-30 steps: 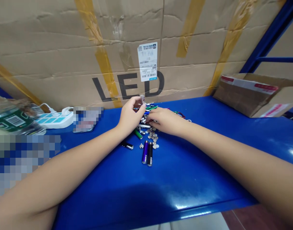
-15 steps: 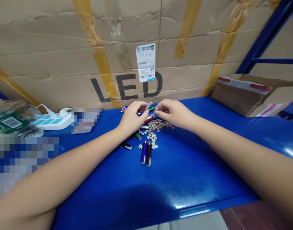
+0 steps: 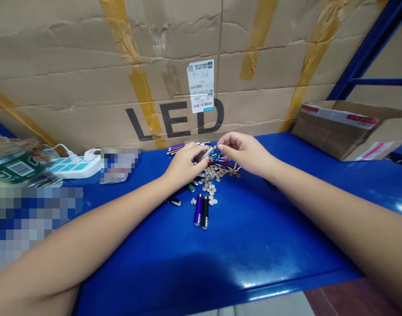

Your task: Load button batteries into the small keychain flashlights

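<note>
My left hand [image 3: 184, 164] is closed around a small silver flashlight tube [image 3: 207, 152], holding it tilted above a pile of button cell batteries [image 3: 213, 175]. My right hand [image 3: 242, 151] pinches something tiny at the tube's open end; I cannot make out what. Behind the hands lies a heap of coloured keychain flashlights [image 3: 177, 148]. Nearer me, a purple tube [image 3: 198, 210] and a black tube [image 3: 205, 212] lie side by side, with a black piece [image 3: 174, 201] and a green one [image 3: 190, 188] to their left.
All of it sits on a blue metal shelf [image 3: 247, 245]. A big cardboard box marked LED [image 3: 174, 74] forms the back wall. An open carton [image 3: 349, 129] stands at the right, a power strip [image 3: 74, 164] and a plastic bottle [image 3: 16, 166] at the left.
My right hand lifted off the battery pile and met the left hand at the tube's end. The left hand lowered the tube and tilted it toward the right hand.
</note>
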Demonstrator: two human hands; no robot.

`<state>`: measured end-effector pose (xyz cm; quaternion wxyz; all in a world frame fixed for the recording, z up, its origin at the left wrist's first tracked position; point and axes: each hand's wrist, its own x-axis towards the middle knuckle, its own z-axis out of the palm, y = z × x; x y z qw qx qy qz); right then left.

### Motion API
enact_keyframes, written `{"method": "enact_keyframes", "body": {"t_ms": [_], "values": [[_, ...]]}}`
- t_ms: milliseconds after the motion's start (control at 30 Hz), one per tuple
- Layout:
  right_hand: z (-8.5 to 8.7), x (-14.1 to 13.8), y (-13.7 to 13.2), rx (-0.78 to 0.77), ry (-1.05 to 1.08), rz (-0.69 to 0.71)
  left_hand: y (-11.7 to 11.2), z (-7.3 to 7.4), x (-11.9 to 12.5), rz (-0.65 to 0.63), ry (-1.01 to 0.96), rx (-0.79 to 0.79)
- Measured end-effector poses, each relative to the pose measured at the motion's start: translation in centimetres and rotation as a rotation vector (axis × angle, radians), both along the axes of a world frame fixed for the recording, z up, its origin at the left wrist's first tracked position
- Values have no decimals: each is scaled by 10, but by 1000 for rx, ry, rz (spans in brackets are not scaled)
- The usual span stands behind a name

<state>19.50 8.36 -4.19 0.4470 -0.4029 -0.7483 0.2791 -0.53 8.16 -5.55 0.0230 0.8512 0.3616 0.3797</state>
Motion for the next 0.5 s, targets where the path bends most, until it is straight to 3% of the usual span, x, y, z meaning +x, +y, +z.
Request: {"method": "enact_keyframes", "body": {"t_ms": [300, 367, 500], "values": [[0, -1, -4, -164, -134, 38, 1, -1, -1, -89, 46, -6], [2, -2, -7, -127, -221, 39, 1, -1, -1, -102, 40, -16], [7, -2, -14, 100, -502, 31, 2, -2, -2, -134, 31, -17]]}}
